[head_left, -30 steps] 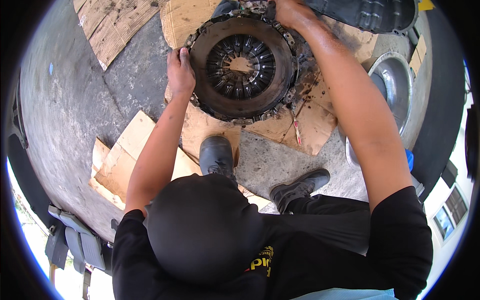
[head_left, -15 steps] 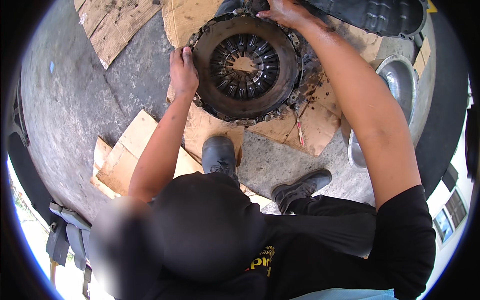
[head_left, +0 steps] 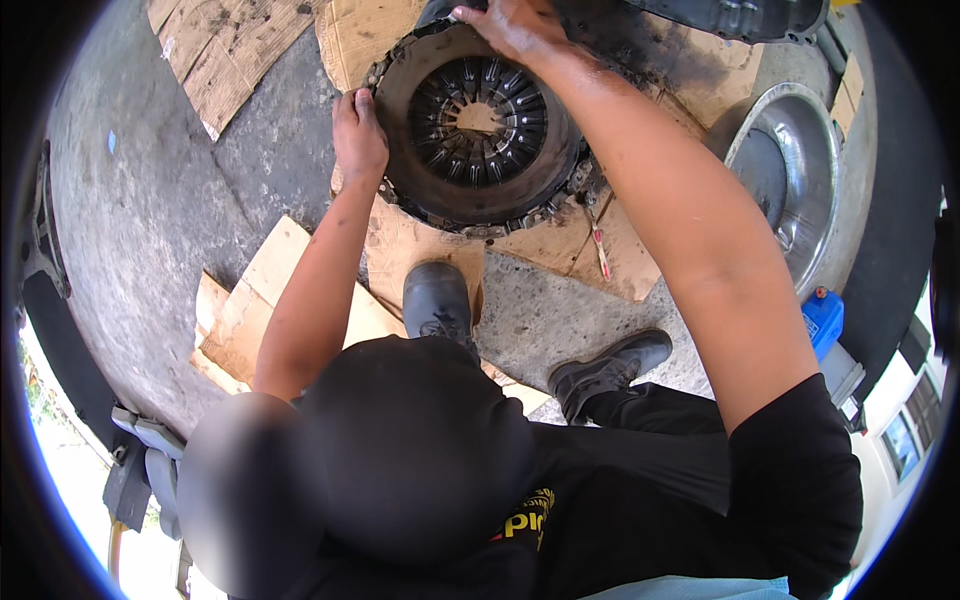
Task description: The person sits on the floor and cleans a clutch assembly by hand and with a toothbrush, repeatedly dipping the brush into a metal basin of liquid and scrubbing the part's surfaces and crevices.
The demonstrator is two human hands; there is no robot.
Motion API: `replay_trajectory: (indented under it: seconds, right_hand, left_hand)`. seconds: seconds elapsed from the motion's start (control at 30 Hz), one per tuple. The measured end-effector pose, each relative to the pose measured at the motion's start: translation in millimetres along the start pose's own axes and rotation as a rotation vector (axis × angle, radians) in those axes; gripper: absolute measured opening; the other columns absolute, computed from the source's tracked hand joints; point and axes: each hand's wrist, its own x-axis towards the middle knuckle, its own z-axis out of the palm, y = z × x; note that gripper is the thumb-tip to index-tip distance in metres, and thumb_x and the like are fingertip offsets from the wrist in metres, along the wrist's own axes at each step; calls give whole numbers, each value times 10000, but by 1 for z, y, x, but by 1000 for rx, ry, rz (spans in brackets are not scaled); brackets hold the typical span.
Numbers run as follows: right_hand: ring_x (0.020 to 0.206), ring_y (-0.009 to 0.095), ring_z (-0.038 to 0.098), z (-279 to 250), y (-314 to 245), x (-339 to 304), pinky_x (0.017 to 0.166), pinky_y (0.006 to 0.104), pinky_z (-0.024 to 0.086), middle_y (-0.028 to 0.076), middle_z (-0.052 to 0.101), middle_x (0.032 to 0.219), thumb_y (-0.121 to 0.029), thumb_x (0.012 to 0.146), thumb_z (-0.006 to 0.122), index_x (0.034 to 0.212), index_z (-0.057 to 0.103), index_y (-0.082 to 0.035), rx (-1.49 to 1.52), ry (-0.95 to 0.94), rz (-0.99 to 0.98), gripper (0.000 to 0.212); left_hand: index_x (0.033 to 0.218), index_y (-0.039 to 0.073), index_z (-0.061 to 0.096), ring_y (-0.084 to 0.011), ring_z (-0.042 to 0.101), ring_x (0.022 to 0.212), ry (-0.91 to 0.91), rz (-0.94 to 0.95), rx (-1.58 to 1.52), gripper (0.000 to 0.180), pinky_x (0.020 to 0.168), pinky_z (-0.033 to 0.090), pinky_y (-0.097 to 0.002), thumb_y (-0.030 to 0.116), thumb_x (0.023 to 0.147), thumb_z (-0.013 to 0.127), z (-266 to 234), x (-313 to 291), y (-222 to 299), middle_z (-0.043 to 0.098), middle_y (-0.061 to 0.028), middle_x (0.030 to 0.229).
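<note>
A large round clutch pressure plate [head_left: 475,203], dark and grimy, is between my hands above the cardboard. Its ring of spring fingers faces up, and cardboard shows through the centre hole. My left hand [head_left: 360,140] grips the left rim, thumb on top and the other fingers mostly hidden along the edge. At the far rim, my right hand [head_left: 515,30] holds on with the thumb stretched to the left. Its remaining fingers are partly cut off by the picture's upper edge.
Oil-stained cardboard [head_left: 425,240] lies under the plate. A small red-and-white brush-like tool [head_left: 601,250] rests near its right side. To the right are a metal basin [head_left: 815,150] and a blue container [head_left: 823,322]. A black ribbed metal part [head_left: 740,15] sits at the far right.
The pressure plate has shifted slightly left and away from me. My right hand and arm have swung left with it, uncovering more of the basin and the blue container.
</note>
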Motion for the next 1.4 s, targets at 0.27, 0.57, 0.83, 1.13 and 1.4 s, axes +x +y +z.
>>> replay_trajectory:
  seconds: [0.27,0.57,0.83,1.13,1.4]
  right_hand:
    - [1185,355,608,-39,21,-7,1000,466,490,225,567,1365,-368,970,522,1425,500,-73,22,-428,-54,542]
    - [826,312,717,-42,34,-16,792,427,567,210,725,1035,-237,903,589,1047,751,-47,-410,-350,-405,288]
    - [1281,392,481,-15,-127,-70,1017,466,452,236,554,1273,-201,942,495,1275,567,-28,-89,-139,-304,382]
    - [1276,448,524,-31,-102,-90,1054,543,452,203,505,1442,-252,979,473,1218,673,-190,456,-254,-242,317]
    - [720,284,698,-54,20,-95,563,366,578,179,629,985,-307,943,571,1258,577,-81,-31,-151,-31,388]
  left_hand:
    - [1053,-19,620,-421,552,964,-34,-46,-60,379,870,429,-476,318,1062,447,-2,0,-5,575,-219,1000]
    - [1065,-16,622,-418,551,973,-4,-29,-84,359,885,431,-464,305,1057,461,1,0,-5,571,-220,1000]
    - [1179,-35,614,-181,565,1028,-2,-309,-928,376,991,426,-317,289,1046,478,10,5,-33,627,-107,1073]
    - [1250,-2,600,-248,596,1144,-24,-433,-1058,427,1057,432,-384,316,1029,420,-1,4,-18,643,-132,1242]
    - [1227,18,617,-190,573,1032,-18,-387,-759,367,946,462,-325,303,1021,512,1,5,-25,629,-84,1134]
